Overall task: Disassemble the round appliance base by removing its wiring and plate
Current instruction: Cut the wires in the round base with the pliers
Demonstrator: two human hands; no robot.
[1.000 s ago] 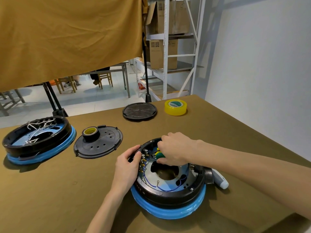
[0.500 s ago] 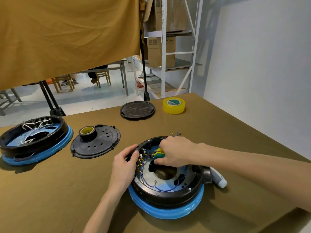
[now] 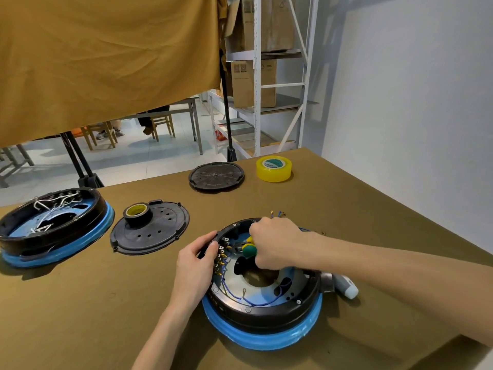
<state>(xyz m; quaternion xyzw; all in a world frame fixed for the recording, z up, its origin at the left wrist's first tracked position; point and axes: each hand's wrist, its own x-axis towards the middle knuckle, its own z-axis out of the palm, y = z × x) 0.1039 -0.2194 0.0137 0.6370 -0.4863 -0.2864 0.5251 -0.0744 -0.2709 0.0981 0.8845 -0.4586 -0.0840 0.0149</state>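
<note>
I see an olive-brown desk [image 3: 80, 303] set against a pale wall, with a mustard cloth [image 3: 106, 57] hanging behind it and white metal shelving [image 3: 257, 76] holding cardboard boxes. The round appliance base [image 3: 262, 311], black on a blue ring, sits at the near right of the desk. My left hand [image 3: 194, 265] grips its left rim, fingers [image 3: 210, 243] curled over the edge beside a row of brass terminals [image 3: 220, 259]. My right hand [image 3: 274, 243] is closed round a tool with a green and yellow handle [image 3: 249, 248] over the base's far inner side; I cannot tell what its tip touches. Blue wiring [image 3: 253, 300] loops across the grey plate [image 3: 234, 285] inside, and more blue wire ends [image 3: 278, 213] lie just beyond the base. A white and grey tool [image 3: 344, 285] lies just right of the base. Left of the base rests a black perforated cover [image 3: 157, 236] carrying a black tape roll [image 3: 137, 213]; further left stands a second base [image 3: 50, 228] with white wires. Beyond the base lie a black disc [image 3: 216, 177] and a yellow tape roll [image 3: 273, 169].
</note>
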